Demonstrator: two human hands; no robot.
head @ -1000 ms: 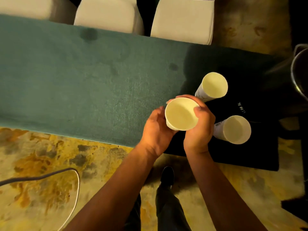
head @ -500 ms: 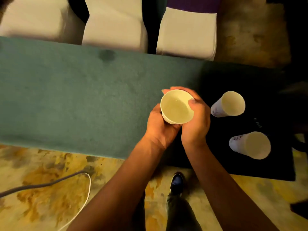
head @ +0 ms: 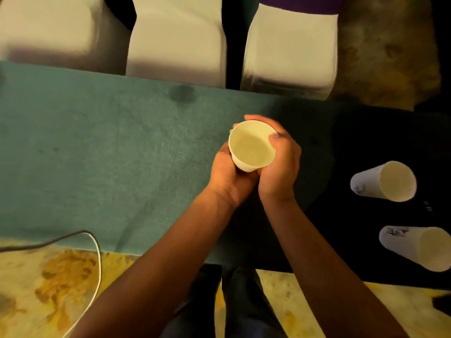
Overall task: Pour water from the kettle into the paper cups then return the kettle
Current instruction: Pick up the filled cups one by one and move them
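At the near left edge a cable [head: 95, 247] loops off the green surface [head: 97, 154] onto the floor, with white chairs [head: 175, 42] along the far side. Toward the middle, the left hand [head: 228, 176] cups the low near side of a paper cup [head: 251, 146], fingers curled under it, while the right hand [head: 280, 164] wraps the right wall, thumb at the rim. The cup sits between both palms, raised over the surface, and looks to hold a little water (hard to be sure). Thin paper will likely buckle if squeezed, so a light hold low on the wall suits it. Right, on a dark mat [head: 341, 142], stand two more cups [head: 385, 182]. No kettle shows.
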